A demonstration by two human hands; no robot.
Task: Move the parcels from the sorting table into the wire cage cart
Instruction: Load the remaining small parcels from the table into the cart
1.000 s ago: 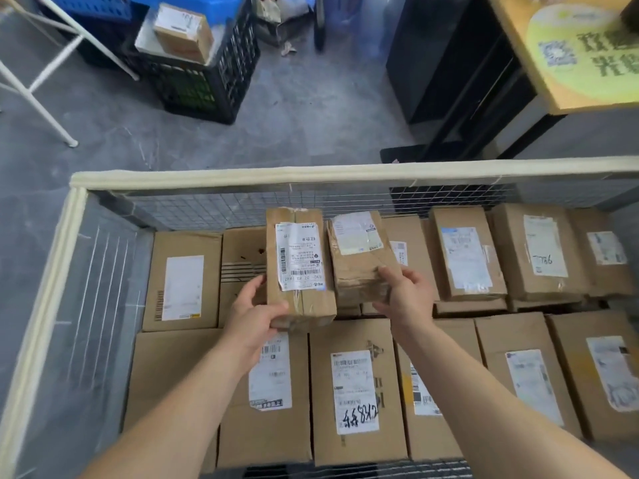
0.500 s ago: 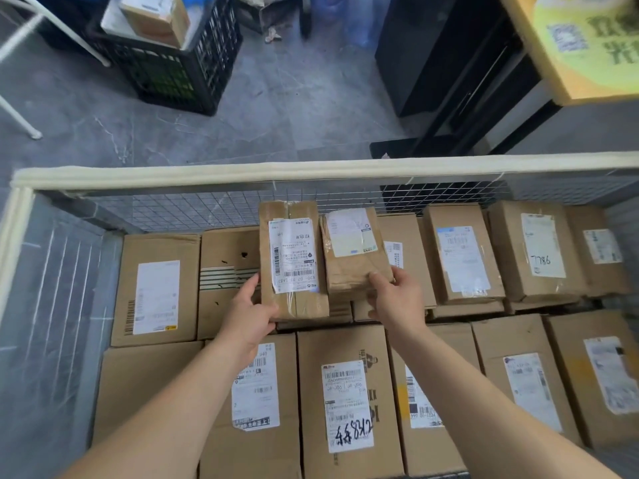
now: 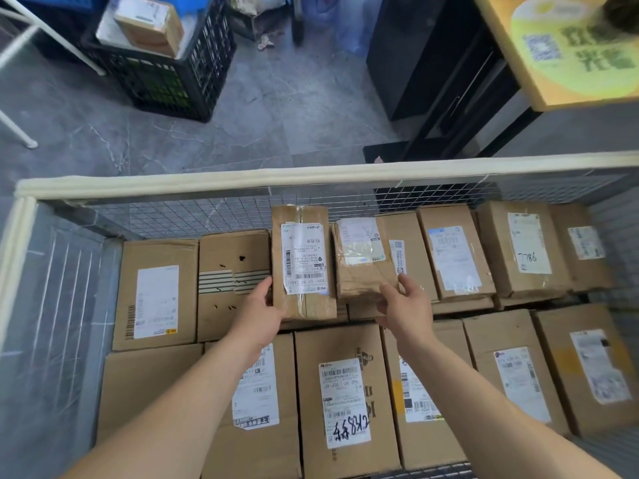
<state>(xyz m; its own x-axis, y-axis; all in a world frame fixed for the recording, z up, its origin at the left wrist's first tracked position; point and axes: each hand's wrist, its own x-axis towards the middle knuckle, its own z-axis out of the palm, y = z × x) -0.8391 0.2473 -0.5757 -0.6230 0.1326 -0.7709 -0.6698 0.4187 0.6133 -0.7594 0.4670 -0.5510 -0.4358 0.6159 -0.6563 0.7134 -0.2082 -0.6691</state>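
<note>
The wire cage cart [image 3: 242, 183] with a cream padded rim holds two rows of brown cardboard parcels. A narrow taped parcel [image 3: 302, 264] with a white label lies on top of the far row. My left hand [image 3: 259, 314] holds its lower left corner, thumb along its left edge and fingers hidden beneath it. Beside it on the right lies a crumpled brown parcel [image 3: 363, 267]. My right hand [image 3: 404, 309] is at its lower right corner with fingers spread and relaxed, barely touching it.
Several larger boxes fill the cart, one marked 7786 [image 3: 529, 250]. A gap shows along the cart's left wall [image 3: 62, 305]. Beyond the rim are grey floor, a black crate [image 3: 166, 74] with a small box, a black stand [image 3: 442, 74] and a yellow tabletop [image 3: 570, 50].
Both parcels moved away from me and came down onto the far row of boxes. My right hand has let go of the crumpled parcel and its fingers have spread.
</note>
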